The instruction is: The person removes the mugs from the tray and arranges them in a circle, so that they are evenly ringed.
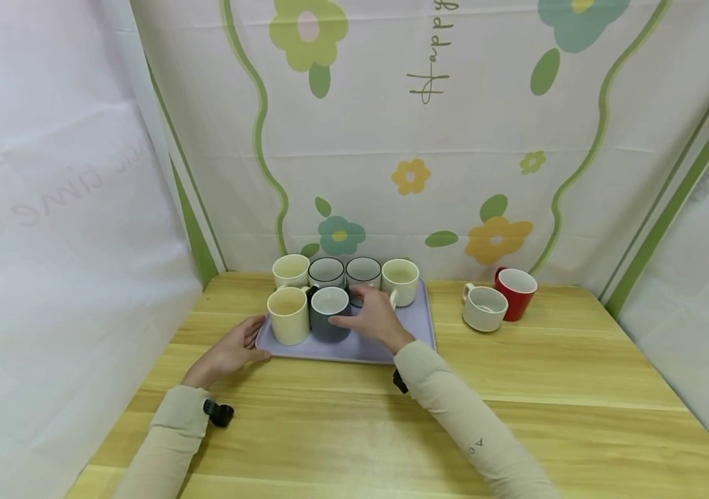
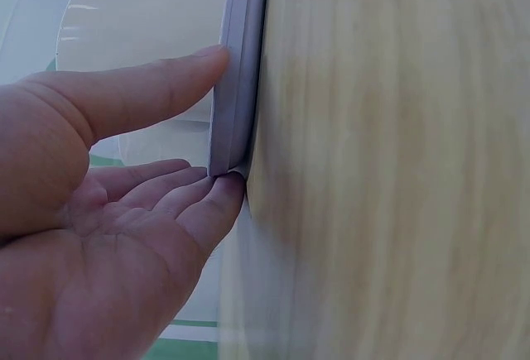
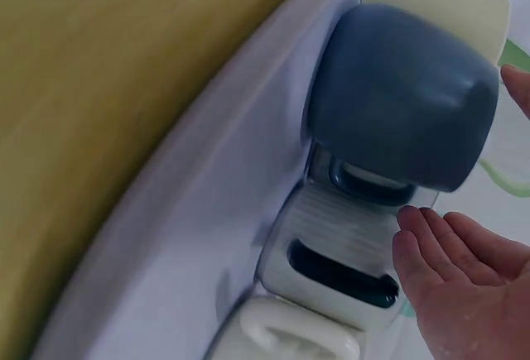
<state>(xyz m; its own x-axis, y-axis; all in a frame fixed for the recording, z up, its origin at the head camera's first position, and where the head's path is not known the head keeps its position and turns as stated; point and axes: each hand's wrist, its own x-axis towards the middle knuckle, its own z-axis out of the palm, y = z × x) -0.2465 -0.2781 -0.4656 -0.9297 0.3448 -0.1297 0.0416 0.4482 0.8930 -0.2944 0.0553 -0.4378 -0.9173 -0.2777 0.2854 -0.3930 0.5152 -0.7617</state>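
Observation:
A pale purple tray (image 1: 413, 324) bears several mugs. My left hand (image 1: 229, 353) holds the tray's near left corner, thumb on the rim and fingers round the side, as the left wrist view also shows. At the front of the tray stand a yellowish mug (image 1: 287, 326) and, to its right, a dark blue-grey mug (image 3: 402, 99). Over that dark mug is my right hand (image 1: 374, 315), thumb and fingers spread to either side of it. In the right wrist view, a gap separates the fingertips (image 3: 410, 219) from the mug's wall.
Behind, a row of two cream mugs (image 1: 400, 283) and two dark-rimmed pale mugs (image 1: 326, 272) backs onto the patterned curtain (image 1: 354, 173). Off the tray to the right, a white cup (image 1: 484, 315) stands close to a red mug (image 1: 516, 301) on the wooden table (image 1: 304, 430).

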